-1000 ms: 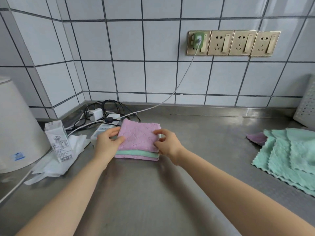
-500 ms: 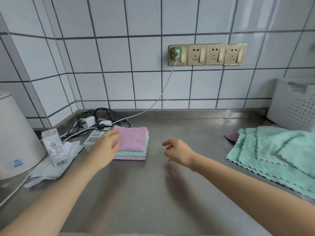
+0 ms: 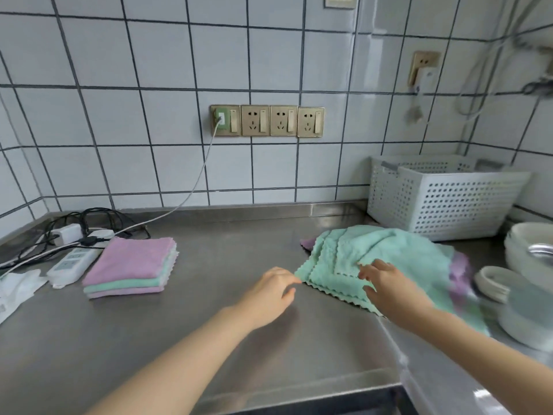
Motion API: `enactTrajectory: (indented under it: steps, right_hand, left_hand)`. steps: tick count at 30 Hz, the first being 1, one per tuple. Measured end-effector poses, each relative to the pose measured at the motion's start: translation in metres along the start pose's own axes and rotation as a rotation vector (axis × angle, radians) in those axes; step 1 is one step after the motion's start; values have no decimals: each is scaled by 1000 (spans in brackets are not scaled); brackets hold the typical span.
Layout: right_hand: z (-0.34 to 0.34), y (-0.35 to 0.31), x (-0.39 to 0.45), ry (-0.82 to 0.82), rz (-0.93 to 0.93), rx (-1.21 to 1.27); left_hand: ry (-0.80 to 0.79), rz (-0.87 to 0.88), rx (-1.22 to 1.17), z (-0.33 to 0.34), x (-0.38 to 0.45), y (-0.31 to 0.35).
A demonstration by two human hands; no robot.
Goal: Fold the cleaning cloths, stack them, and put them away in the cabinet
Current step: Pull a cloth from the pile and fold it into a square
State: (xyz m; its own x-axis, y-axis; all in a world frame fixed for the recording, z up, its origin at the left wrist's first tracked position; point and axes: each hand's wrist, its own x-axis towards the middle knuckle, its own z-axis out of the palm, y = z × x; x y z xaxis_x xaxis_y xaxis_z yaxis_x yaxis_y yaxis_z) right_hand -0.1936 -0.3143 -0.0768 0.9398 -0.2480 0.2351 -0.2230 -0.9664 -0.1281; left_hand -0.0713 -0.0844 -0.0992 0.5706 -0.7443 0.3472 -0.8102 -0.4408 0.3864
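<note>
On the right side of the bench (image 3: pixel 209 339), a heap of loose cleaning cloths (image 3: pixel 389 250), mostly green, with a bit of purple cloth (image 3: pixel 308 243) peeking out at the back. Over on the left, by the power strip (image 3: pixel 71 262), a neat folded stack (image 3: pixel 131 265): pink on top, green under it, pink at the bottom. No cabinet in sight.

Right hand (image 3: pixel 392 289) on the top green cloth, near its front edge, fingers (image 3: pixel 378 266) spread and lying on the fluff; pinching nothing, as far as can be seen. Left hand (image 3: pixel 269 292) just beside the near corner of the heap, fingers loosely bent, holding nothing; touching the corner or not, hard to tell.

Likely next: pick one cloth off the heap and fold it. Should be soft, light and floppy, so no hard squeeze needed. Best to pinch two corners of the top cloth only, one in each hand, and lift slowly. Could drag the one below along, being fluffy and clingy. Easy to find the corners by the wavy edges. Lay flat on the bare middle of the bench before folding. Mind the bowls (image 3: pixel 526 256) and the white basket (image 3: pixel 443 199) close by on the right.
</note>
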Motion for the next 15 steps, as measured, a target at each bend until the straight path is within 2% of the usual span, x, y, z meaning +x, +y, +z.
enactTrajectory:
  steps: [6,12,15]
  right_hand:
    - [7,63,-15,39,176,-117]
    - [1,70,-8,111,162,-100]
    - [-18,66,-4,258,77,48]
  left_hand:
    - [-133,19,-19,41,45,65]
    - [-180,46,1,56,72,93]
    - [-157,-10,-145,64,88,103]
